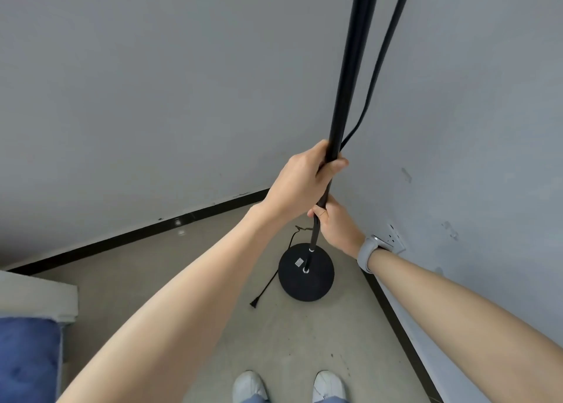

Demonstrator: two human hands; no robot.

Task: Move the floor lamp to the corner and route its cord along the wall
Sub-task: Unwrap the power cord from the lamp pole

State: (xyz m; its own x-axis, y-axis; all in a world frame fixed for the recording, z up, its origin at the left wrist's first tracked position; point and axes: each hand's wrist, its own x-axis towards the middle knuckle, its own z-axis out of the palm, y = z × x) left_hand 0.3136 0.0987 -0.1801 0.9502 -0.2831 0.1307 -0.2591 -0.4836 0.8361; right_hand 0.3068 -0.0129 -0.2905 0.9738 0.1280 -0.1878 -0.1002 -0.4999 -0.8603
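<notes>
Near the grey-walled corner, both hands' fingers (323, 212) clamp the lamp pole (344, 98), base (306, 273) on concrete floor (289, 341).

Plain room corner: wall socket (395, 237), skirting (137, 235).

Your lamp (344, 104) top: cut off by upper edge. Pole under both hands: hidden. Base label (299, 262): too small to read.
</notes>
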